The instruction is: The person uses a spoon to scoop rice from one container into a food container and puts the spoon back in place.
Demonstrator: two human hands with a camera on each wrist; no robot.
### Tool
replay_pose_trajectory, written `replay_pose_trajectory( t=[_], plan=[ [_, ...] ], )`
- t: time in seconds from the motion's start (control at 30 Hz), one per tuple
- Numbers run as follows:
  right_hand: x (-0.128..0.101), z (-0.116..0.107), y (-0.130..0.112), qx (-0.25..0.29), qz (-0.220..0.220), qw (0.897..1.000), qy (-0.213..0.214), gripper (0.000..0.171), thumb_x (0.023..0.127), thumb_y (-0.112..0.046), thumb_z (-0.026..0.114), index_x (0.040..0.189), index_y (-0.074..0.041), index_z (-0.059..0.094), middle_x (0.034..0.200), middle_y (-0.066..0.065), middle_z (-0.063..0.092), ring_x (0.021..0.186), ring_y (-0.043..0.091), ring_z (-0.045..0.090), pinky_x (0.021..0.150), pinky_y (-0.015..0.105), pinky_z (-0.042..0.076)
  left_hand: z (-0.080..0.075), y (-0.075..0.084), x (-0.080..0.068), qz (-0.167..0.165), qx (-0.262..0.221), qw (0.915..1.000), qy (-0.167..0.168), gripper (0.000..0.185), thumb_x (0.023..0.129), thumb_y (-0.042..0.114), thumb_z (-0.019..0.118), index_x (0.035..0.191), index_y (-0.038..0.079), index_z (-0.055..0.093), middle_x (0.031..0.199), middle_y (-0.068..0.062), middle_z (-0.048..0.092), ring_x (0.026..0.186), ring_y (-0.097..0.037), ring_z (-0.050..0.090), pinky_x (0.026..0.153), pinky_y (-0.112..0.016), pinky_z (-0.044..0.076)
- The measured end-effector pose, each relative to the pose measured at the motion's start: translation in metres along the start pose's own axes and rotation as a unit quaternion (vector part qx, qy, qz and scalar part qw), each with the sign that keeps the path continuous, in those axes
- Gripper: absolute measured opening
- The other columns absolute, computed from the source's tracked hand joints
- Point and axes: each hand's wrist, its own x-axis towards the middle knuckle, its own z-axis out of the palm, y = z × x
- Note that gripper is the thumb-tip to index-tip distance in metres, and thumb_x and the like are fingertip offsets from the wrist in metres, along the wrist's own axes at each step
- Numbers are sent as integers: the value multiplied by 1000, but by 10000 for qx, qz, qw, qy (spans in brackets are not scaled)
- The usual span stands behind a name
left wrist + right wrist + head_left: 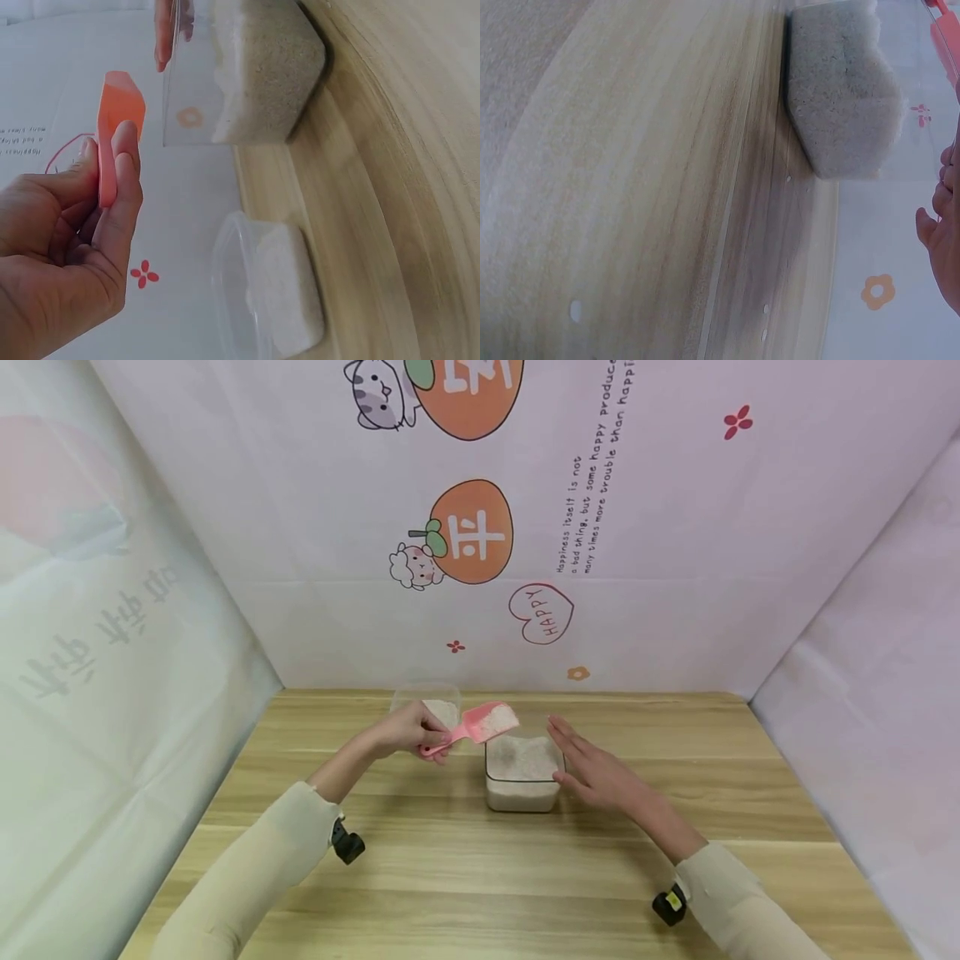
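Note:
My left hand [408, 731] holds a pink scoop [474, 718] by its handle, thumb and fingers closed round it. A small heap of white grains [498, 720] lies in the scoop, which is above the left rim of a clear square container [522, 800]. Rice-like white grains [844, 90] fill the lower part of that container, their surface uneven. Beside the container's right wall, my right hand [598, 777] has its fingers extended, fingertips close to the rim. In the left wrist view the scoop [120, 109] stands edge-on, its load hidden.
A smaller clear tub [289, 289], also with white contents, stands behind my left hand at the table's back. A few stray grains [575, 310] lie on the wooden table [450, 877]. White printed sheets [315, 552] enclose the back and sides.

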Motion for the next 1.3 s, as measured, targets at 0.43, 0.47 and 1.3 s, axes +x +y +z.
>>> replay_pose_trajectory(
  t=[0.43,0.47,1.3],
  plan=[
    [-3,0,0,16,129,9999,-80,74,104,-37,50,160,-7,12,168,12,8,150,32,28,113,50,38,-17,-18,-26,20,-342,9974,632,25,101,6,55,103,-13,70,82,-11,73,85,-28,76,66,-25,59],
    [-3,0,0,17,134,9999,-88,75,104,-37,49,160,-8,10,168,12,8,150,32,28,113,50,38,-17,-20,-28,8,-344,9971,682,25,101,6,54,103,-13,70,82,-12,73,86,-30,75,66,-25,59],
    [-2,1,0,2,102,9999,-36,73,104,-38,48,160,-7,11,169,10,7,145,33,37,110,49,40,-41,-65,-50,-364,1140,9663,2279,20,98,8,61,91,-4,75,70,-10,71,62,-11,69,58,-25,55]
  ],
)
